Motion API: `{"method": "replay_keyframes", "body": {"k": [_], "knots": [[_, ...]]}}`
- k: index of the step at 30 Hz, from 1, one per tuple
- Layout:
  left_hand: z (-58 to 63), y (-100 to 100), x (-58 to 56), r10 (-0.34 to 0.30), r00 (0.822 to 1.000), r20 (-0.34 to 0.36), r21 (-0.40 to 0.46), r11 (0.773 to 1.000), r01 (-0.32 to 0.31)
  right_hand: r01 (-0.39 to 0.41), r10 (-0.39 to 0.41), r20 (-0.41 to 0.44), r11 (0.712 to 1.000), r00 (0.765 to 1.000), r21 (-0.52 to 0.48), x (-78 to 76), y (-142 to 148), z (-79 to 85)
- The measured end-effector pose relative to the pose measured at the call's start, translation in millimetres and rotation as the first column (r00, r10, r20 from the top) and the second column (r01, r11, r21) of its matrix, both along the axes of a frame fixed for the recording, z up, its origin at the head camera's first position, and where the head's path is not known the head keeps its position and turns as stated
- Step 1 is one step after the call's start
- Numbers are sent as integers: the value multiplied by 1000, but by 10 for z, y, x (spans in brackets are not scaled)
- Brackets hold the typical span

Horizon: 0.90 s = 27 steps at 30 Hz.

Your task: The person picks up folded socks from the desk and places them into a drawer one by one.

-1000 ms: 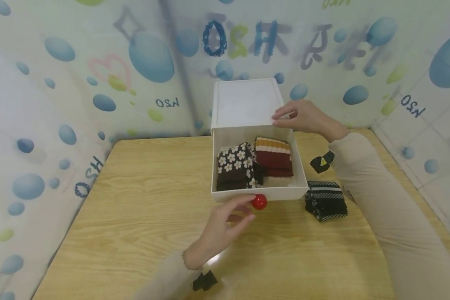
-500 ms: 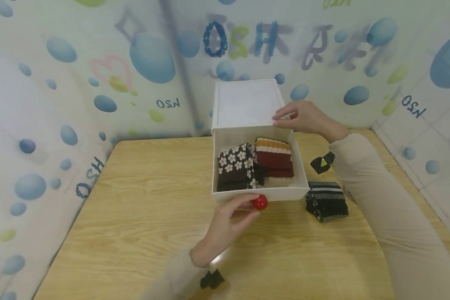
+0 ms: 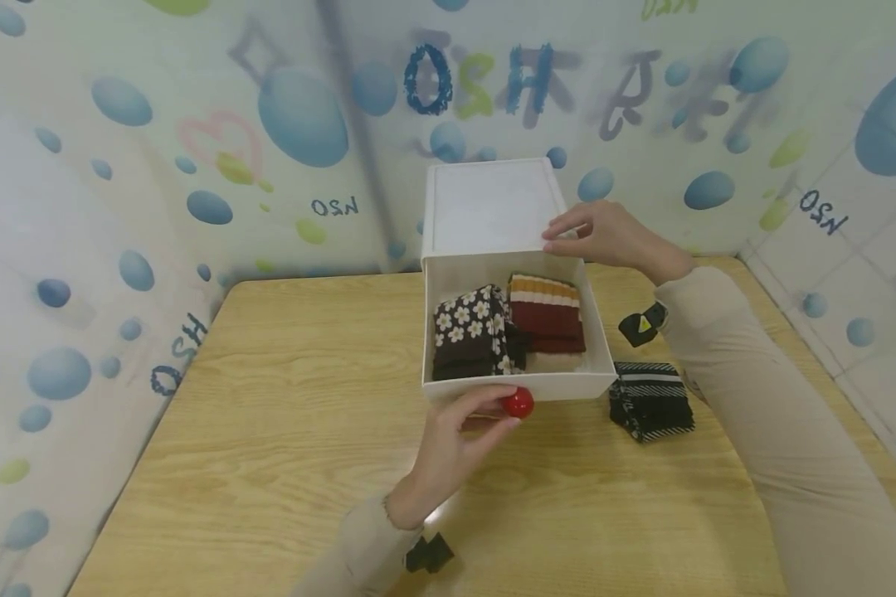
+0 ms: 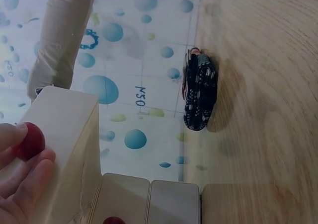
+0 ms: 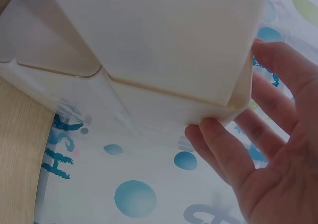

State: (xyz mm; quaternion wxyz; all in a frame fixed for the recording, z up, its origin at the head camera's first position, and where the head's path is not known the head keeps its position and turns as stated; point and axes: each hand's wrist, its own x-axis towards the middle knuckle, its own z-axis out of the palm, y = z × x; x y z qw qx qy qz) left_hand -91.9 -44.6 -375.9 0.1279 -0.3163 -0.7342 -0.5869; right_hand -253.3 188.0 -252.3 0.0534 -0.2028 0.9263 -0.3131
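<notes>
A white drawer cabinet (image 3: pixel 493 207) stands at the back of the table with its top drawer (image 3: pixel 571 387) pulled out. My left hand (image 3: pixel 448 460) pinches the drawer's round red knob (image 3: pixel 521 404) between thumb and fingers. At the cabinet's upper right front corner, my right hand (image 3: pixel 608 236) grips the edge, thumb and fingers on different faces. Inside the drawer lie folded black socks with white flowers (image 3: pixel 466 332) and folded maroon socks with a mustard band (image 3: pixel 547 323). Black socks with white stripes (image 3: pixel 651 402) lie folded on the table, right of the drawer.
The wooden table (image 3: pixel 306 398) meets a patterned wall (image 3: pixel 269 207) behind the cabinet. In the left wrist view, lower drawers (image 4: pixel 174 201) appear below the pulled-out one, with another red knob (image 4: pixel 114 220).
My left hand and wrist have shifted slightly right, and the thumb has come closer to the knob. The right hand, drawer and socks look unchanged.
</notes>
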Motion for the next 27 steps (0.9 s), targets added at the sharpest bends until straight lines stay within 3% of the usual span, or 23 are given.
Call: {"method": "replay_keyframes", "body": {"k": [13,21,27], "knots": [[98,-5,-147,31,999,16,12,999,-31,1,-1,-11,1000,1000,13,-6,-7,-7],[398,12,-135,48,998,30,-15,999,-47,-9,9,-21,1000,1000,0,-13,-7,-12],[431,41,-194,64,996,64,-22,998,-62,-9,9,-17,1000,1000,-6,4,-10,-4]]}}
